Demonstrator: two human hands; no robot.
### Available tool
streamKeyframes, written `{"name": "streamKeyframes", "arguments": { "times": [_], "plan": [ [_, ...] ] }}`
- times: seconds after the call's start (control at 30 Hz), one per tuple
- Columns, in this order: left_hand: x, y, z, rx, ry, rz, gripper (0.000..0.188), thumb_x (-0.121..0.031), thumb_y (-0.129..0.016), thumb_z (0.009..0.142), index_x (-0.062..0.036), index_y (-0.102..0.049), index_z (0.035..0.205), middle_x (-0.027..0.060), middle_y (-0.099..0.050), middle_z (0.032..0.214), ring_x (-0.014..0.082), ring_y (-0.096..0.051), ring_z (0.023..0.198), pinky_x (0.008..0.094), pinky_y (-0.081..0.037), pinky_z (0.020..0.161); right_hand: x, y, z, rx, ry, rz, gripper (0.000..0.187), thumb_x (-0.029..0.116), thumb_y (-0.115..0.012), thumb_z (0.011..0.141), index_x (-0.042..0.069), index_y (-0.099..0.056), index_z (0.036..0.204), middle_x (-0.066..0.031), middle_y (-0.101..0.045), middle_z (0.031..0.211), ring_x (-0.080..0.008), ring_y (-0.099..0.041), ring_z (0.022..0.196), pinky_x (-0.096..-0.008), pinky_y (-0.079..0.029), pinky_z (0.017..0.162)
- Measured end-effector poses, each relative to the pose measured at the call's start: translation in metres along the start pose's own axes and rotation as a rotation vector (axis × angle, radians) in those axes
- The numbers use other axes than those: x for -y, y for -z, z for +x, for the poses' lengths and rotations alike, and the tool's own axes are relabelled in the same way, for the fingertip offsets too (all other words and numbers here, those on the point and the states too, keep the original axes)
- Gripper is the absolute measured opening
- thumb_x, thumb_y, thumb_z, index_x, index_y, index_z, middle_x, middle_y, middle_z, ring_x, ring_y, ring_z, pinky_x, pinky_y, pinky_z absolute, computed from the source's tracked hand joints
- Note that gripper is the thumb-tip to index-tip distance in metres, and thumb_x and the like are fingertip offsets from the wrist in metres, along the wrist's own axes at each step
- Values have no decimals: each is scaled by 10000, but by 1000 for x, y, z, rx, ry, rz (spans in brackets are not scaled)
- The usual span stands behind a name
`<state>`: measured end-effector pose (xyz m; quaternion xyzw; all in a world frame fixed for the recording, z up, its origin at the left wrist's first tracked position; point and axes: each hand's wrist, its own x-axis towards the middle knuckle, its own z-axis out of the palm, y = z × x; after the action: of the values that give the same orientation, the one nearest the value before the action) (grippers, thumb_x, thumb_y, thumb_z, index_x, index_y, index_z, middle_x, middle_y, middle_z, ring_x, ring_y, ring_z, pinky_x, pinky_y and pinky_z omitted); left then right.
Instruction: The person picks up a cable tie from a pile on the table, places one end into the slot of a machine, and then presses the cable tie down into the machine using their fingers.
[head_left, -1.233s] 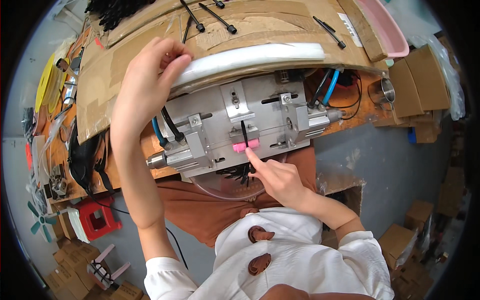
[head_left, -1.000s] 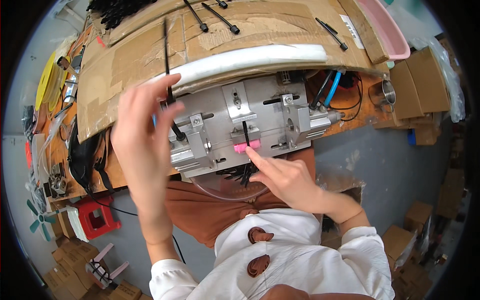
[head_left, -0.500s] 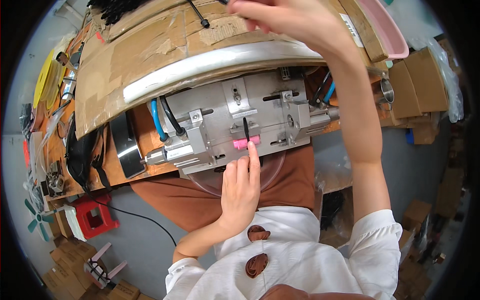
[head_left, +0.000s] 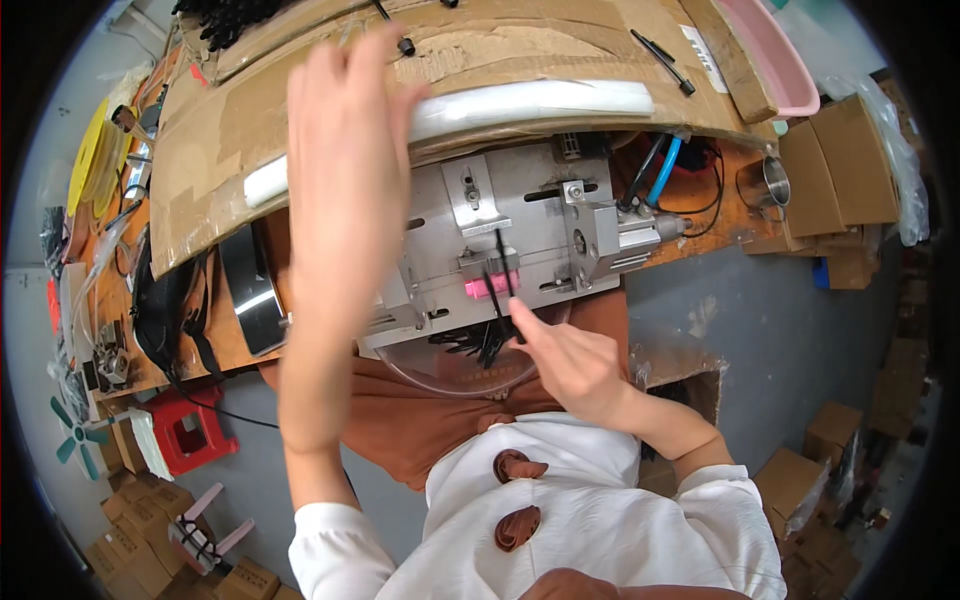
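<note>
My left hand (head_left: 345, 170) is raised with its fingers stretched out over the cardboard sheet (head_left: 230, 150), close to a white tube (head_left: 540, 100), and nothing shows in it. Beneath it a grey metal fixture (head_left: 540, 215) sits at the bench edge, with a pink block (head_left: 480, 288) on its front. A black cable tie (head_left: 499, 255) stands across that block. My right hand (head_left: 570, 365) pinches the tie's lower end with thumb and forefinger. A clear bowl (head_left: 440, 375) with several black ties hangs under the fixture.
Loose black ties (head_left: 660, 48) lie on the cardboard. A pink tub (head_left: 765, 50) stands at the back right, above a metal cup (head_left: 775, 182) and cardboard boxes (head_left: 835, 160). A red stool (head_left: 185, 430) is on the floor at left.
Half a second ago my right arm reached up over the cardboard and my left hand touched the pink block. Now the left hand is up and the right is at the tie.
</note>
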<state>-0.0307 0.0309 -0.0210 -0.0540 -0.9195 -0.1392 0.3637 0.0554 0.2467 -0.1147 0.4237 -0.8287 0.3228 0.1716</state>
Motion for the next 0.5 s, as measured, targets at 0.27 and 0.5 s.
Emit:
{"name": "streamKeyframes", "arguments": {
  "times": [0.27, 0.5],
  "plan": [
    [47, -21, 44, 326, 145, -133, 193, -112, -676, 823, -31, -624, 990, 87, -577, 816, 186, -535, 704, 308, -460, 684, 5, -17, 1, 95, -54, -8, 525, 6, -677, 758, -75, -524, 1253, -98, -674, 1036, -111, -562, 591, -250, -474, 524],
    [-25, 30, -65, 61, 130, -198, 408, 131, -612, 763, -29, -612, 1139, 96, -619, 978, 203, -537, 769, 284, -455, 703, 3, 6, 10, 160, -72, -2, 517, 90, -715, 760, -36, -558, 1237, -96, -676, 959, -139, -615, 638, -264, -503, 542]
  ]
}}
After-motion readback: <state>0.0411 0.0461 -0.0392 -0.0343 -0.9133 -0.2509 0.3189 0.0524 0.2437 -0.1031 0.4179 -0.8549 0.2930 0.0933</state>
